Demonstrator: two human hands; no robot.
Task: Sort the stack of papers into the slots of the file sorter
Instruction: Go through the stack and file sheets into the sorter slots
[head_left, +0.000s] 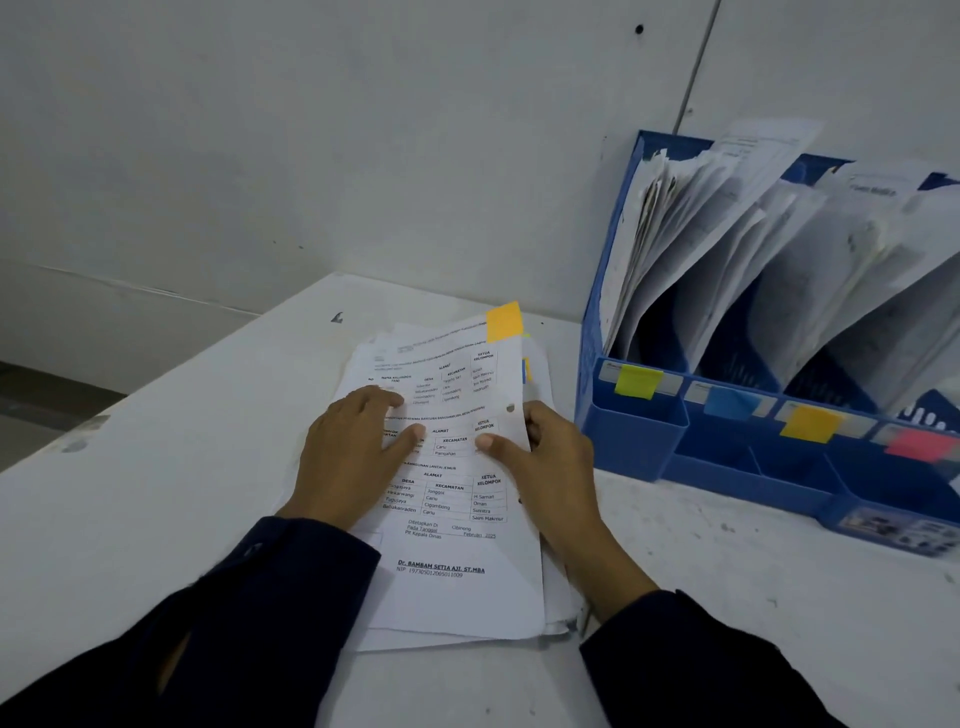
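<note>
A white table, scuffed and marked with grey smudges, stands against a pale wall; a darker strip of floor shows at 9 o'clock. The stack of papers lies flat on the table at centre, loosely squared, its lower sheets fanning out at the near edge. Its top sheet carries printed tables and a bold signature line, with an orange sticky tab projecting from its far corner at 12 o'clock. The left hand rests on the sheet's left half, fingers straight and slightly spread, pressing the paper down. The right hand grips the sheet's right edge, thumb on top and fingers curled beneath, lifting that edge clear of the stack. Both arms wear dark sleeves. The blue file sorter stands at 3 o'clock, near the stack but apart from it, backed against the wall; its slots hold leaning white sheets. Its front ledge bears a yellow tab, a blue tab, an orange tab and a pink tab, left to right.
</note>
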